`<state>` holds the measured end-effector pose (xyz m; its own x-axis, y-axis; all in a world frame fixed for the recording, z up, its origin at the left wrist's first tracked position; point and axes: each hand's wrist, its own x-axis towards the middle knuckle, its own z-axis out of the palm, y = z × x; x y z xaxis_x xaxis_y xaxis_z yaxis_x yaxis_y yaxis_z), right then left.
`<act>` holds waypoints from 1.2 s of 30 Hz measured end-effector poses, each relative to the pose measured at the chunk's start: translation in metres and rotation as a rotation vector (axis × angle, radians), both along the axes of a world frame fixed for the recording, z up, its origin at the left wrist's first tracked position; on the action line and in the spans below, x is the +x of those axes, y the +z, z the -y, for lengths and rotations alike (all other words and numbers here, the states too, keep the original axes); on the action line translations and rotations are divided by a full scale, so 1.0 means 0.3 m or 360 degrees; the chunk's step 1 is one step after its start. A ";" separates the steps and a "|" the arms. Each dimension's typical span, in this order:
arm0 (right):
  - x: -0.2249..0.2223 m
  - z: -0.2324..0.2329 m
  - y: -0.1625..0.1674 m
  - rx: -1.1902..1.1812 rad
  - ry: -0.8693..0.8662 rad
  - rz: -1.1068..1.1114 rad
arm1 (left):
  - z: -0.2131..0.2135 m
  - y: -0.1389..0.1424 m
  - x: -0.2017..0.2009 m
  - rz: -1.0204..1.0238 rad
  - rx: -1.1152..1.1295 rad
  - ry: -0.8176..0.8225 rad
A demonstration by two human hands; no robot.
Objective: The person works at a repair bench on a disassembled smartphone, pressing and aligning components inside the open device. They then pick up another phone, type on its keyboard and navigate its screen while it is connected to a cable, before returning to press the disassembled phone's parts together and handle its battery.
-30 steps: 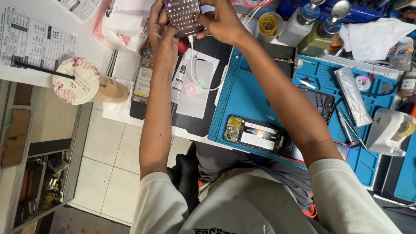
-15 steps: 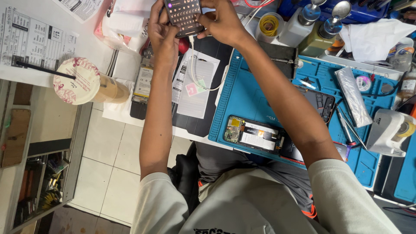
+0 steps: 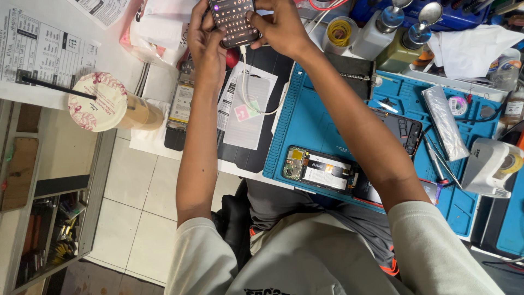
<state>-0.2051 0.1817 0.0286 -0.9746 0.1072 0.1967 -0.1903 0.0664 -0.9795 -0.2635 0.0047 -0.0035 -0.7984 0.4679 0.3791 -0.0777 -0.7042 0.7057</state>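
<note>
Workbench (image 3: 164, 82), white top, crowded with gear; the person sits close against its near edge, arms stretched out over it

Blue repair mat (image 3: 311, 120) covers the right half. Dark mat (image 3: 267, 68) lies beside it on the left, under a printed paper sheet (image 3: 248, 112)

Opened phone (image 3: 322, 170) lies flat on the blue mat near the front edge, back cover off, circuit board and battery showing. Second dark phone part (image 3: 406, 134) further right on the same mat, partly behind the right forearm

Lidded paper cup (image 3: 112, 104) lies tipped on its side at the left of the bench, black straw poking out of the floral lid

White tape dispenser (image 3: 491, 164) at far right. Two pump-top bottles (image 3: 396, 30) stand at the back, with a roll of yellow wire (image 3: 341, 33) just left of them

Lit phone (image 3: 233, 22) held up at the far edge of the bench, screen facing up and showing a keypad; a white cable (image 3: 245, 93) hangs from its near end and loops over the paper sheet

Left hand (image 3: 204, 41) wraps the phone's left side, fingers curled closed around its edge. Right hand (image 3: 281, 27) clasps the right side, fingers bent around it, thumb lying on the screen
</note>
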 end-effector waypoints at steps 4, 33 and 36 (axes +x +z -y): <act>-0.003 -0.006 -0.003 -0.0006 0.0008 0.0011 | -0.002 0.012 -0.002 -0.0014 -0.0037 0.0019; -0.005 -0.004 -0.012 0.0029 -0.0168 0.0012 | 0.007 -0.018 -0.006 -0.0031 -0.0041 -0.0053; -0.002 -0.005 -0.008 -0.0013 -0.0178 -0.0045 | 0.007 -0.010 -0.003 -0.0058 -0.0073 -0.0055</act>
